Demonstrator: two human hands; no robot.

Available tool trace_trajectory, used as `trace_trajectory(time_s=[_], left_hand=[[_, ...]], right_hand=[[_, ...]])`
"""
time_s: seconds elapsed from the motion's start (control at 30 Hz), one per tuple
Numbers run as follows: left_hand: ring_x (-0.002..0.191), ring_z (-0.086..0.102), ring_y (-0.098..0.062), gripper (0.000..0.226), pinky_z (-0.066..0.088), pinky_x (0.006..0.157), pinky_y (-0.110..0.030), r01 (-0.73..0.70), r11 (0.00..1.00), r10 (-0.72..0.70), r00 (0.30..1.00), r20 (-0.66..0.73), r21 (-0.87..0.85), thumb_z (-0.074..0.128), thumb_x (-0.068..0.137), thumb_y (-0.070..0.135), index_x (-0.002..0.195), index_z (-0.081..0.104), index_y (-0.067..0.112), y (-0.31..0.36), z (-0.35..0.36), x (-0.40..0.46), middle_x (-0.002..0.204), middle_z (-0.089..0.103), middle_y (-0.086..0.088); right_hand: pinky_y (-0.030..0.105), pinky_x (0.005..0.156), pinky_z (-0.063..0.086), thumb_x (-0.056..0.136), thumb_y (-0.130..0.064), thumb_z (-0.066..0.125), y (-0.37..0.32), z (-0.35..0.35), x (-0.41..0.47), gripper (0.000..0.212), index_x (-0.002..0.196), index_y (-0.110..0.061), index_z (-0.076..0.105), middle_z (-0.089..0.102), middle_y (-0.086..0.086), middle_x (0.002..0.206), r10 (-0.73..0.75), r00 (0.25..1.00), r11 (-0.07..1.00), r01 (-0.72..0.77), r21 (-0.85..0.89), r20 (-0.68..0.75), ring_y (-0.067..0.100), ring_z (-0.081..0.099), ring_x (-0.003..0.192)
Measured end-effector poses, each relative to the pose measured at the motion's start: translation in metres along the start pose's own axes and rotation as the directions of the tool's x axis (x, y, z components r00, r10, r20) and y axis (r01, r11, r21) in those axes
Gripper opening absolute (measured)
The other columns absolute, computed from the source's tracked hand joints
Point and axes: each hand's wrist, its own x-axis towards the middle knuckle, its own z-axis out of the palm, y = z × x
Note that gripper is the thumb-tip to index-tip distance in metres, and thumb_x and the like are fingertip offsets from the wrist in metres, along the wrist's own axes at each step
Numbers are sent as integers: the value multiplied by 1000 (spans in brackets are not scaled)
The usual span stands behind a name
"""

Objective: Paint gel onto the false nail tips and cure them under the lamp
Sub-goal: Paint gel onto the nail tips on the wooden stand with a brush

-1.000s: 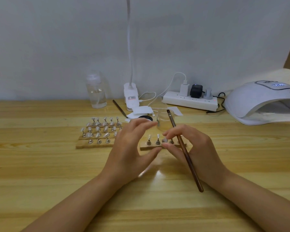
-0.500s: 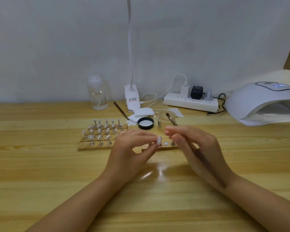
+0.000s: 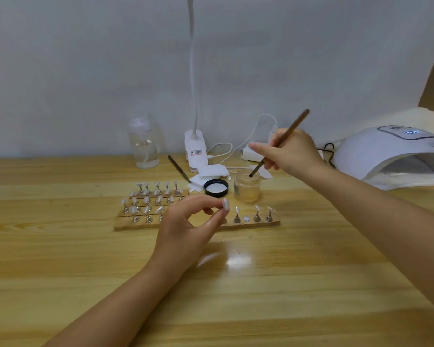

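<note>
Bottle (image 3: 143, 146) of clear liquid stands far left at the back of our wooden table (image 3: 60, 259). Nearer us, wooden strips (image 3: 125, 225) carry rows of false nail tips (image 3: 145, 200) on small metal stands. Our left hand (image 3: 186, 229) hovers over the strips with fingers curled, and we pinch one nail tip (image 3: 225, 204) between thumb and forefinger; it stands upright above the fingertips, its pale face turned toward us. Behind it lie a spare brush (image 3: 179, 169), white pads (image 3: 211, 171) and a black lid (image 3: 216, 188) beside the desk lamp base (image 3: 196, 151). Right of the lid sits the open gel jar (image 3: 247, 187). Our right hand (image 3: 291, 152) grips the brush (image 3: 281, 141) by its middle, fingers wrapped round the handle, forefinger stretched out leftward. The brush slants down with its lower end at the jar's mouth; whether it touches the gel we cannot tell. In front, a short strip (image 3: 261, 223) bears four more stands and a bare disc. At far right rests the curing lamp (image 3: 391, 154).
</note>
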Motion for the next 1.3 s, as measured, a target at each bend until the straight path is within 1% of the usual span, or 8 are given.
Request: trace_trajectory(time_s=[0.17, 0.33, 0.63, 0.73, 0.93, 1.1, 1.2, 1.3], left_hand=[[65, 53, -5, 19, 38, 68, -7, 9, 1000, -9, 1000, -1, 13, 71, 74, 6, 80, 69, 24, -2, -1, -1, 71, 68, 11], [63, 50, -2, 21, 37, 68, -7, 22, 999, -22, 1000, -5, 25, 71, 74, 7, 81, 69, 27, -3, -1, -1, 71, 67, 15], [55, 41, -7, 20, 35, 60, -5, 54, 999, -54, 998, -22, 0, 71, 73, 10, 79, 70, 28, -2, 0, 0, 71, 66, 15], [56, 41, -13, 23, 35, 59, -5, 61, 998, -61, 998, -17, 1, 71, 73, 7, 79, 69, 30, 0, -1, 0, 75, 68, 13], [54, 40, -6, 28, 35, 57, -6, 84, 996, -84, 996, -14, 3, 70, 74, 4, 79, 68, 32, 0, -1, 0, 83, 66, 18], [54, 39, -4, 25, 33, 56, -6, 111, 994, -111, 994, -19, -8, 70, 74, 4, 81, 69, 29, -2, -1, -1, 70, 65, 20], [54, 39, -3, 26, 33, 56, -6, 115, 993, -115, 993, -16, -4, 70, 74, 2, 82, 70, 27, -2, -1, 0, 70, 63, 16], [55, 39, -3, 29, 33, 56, -6, 123, 992, -123, 992, -16, -9, 69, 74, 1, 81, 68, 30, -2, 0, 0, 73, 63, 12]], right_hand=[[32, 64, 49, 80, -43, 66, -5, 21, 4, 40, 62, -9, 57, 60, 3, 59, -13, 997, 970, 32, -239, 80, 18, 63, 66], [30, 58, 41, 79, -46, 66, -3, 28, 2, 41, 60, -16, 47, 51, -2, 61, 24, 995, 948, 8, -317, 97, 16, 54, 65], [24, 57, 44, 82, -38, 66, 6, 5, 6, 40, 56, -15, 46, 55, -4, 48, 172, 972, 985, -164, 62, -163, -2, 53, 42], [24, 58, 42, 83, -37, 65, 13, 1, 4, 37, 57, -15, 50, 55, -6, 46, 232, 956, 971, -217, 97, -178, 2, 54, 48], [25, 59, 37, 85, -39, 62, 18, -10, 4, 38, 58, -15, 52, 53, -8, 40, 274, 931, 961, -260, 90, -241, 1, 50, 52], [24, 57, 45, 87, -42, 58, 0, -16, -14, 40, 59, -15, 49, 55, -6, 41, 190, 946, 956, -118, 269, -262, 6, 53, 46], [14, 40, 40, 89, -42, 51, -18, -11, -44, 37, 65, -14, 52, 58, -1, 44, 28, 984, 903, 52, 427, -178, 7, 54, 38], [9, 44, 42, 85, -42, 45, -25, 2, -76, 31, 74, -19, 63, 67, -3, 58, -157, 981, 858, 193, 476, -115, 5, 58, 45]])
